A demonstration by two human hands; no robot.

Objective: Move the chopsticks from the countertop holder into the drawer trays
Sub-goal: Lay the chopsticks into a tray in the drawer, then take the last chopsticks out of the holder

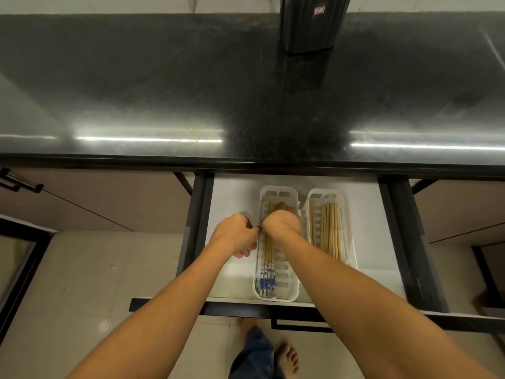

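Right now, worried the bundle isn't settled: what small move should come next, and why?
Probably lift the right hand out of the left tray: the patterned chopsticks already lie flat along it, and tips show in the holder.

The tabletop (pixel 164 77) was seen in speckled black, the holder (pixel 308 26) in ribbed black. The trays (pixel 276 189) were white; the chopsticks (pixel 268 250) were tan, some patterned blue and white at one end. The floor (pixel 109 269) was tiled beige.

No legible text (sticker (pixel 319 10) on holder (pixel 308 31) blurred)
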